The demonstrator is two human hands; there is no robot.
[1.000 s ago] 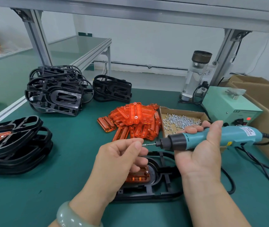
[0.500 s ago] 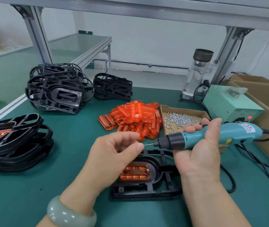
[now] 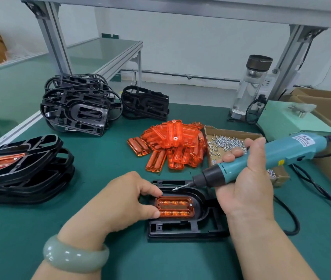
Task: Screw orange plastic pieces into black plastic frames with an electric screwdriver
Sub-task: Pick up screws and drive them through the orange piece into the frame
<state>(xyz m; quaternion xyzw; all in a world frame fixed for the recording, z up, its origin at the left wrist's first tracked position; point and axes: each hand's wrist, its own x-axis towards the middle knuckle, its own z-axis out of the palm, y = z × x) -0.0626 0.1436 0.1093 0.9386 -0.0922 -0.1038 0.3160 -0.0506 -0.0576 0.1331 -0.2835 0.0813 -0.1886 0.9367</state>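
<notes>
A black plastic frame [image 3: 186, 229] lies flat on the green mat in front of me, with an orange piece [image 3: 174, 207] seated in its oval recess. My left hand [image 3: 124, 201] pinches the left end of that orange piece between forefinger and thumb. My right hand [image 3: 249, 190] grips a teal electric screwdriver [image 3: 293, 150], tilted down to the left. A screw hangs on its bit tip, just above the frame's upper rim and clear of the orange piece.
A pile of loose orange pieces [image 3: 174, 144] and a cardboard tray of screws [image 3: 227, 141] sit behind the frame. Empty black frames [image 3: 75, 110] are stacked at the back left, finished ones [image 3: 25, 170] at the left. A glass bottle [image 3: 249, 89], green power box [image 3: 285, 120] and cables [image 3: 322, 195] stand right.
My left hand let go of the screw at the bit and dropped onto the orange piece in the frame. The screwdriver tilted down toward the frame with the screw on its tip.
</notes>
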